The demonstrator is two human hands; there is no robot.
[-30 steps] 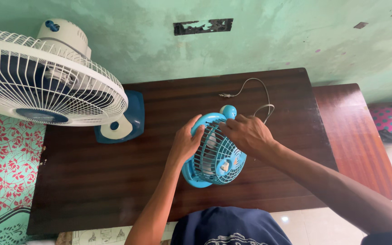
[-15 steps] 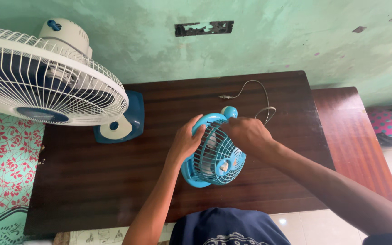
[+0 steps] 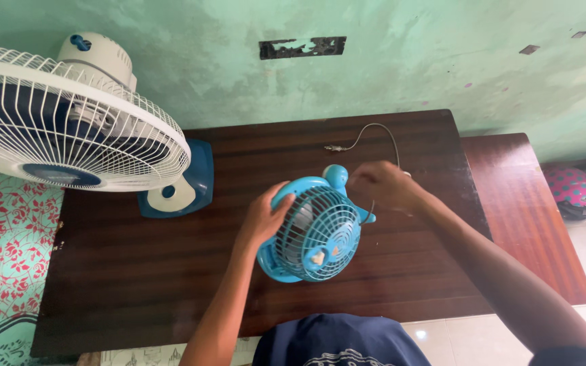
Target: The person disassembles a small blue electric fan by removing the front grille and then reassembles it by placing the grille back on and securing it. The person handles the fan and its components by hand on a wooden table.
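Note:
A small light-blue fan (image 3: pixel 315 234) with a round wire grille sits tilted on the dark wooden table (image 3: pixel 130 285). My left hand (image 3: pixel 264 220) grips the left rim of its grille. At the fan's upper right, my right hand (image 3: pixel 382 185) is closed beside the round blue knob (image 3: pixel 337 175) on top. A thin grey cable (image 3: pixel 374 135) runs from behind my right hand to a plug lying near the wall.
A large white table fan (image 3: pixel 62 125) with dark blue blades stands on a blue and white base (image 3: pixel 178 186) at the table's back left. A lower reddish table (image 3: pixel 530 217) adjoins on the right. Helmets (image 3: pixel 574 190) lie on the floor at far right. Red floral cloth (image 3: pixel 5 251) lies left.
My right hand has slid from the front of the small fan's grille up to its top right edge. The fan and my left hand have stayed put.

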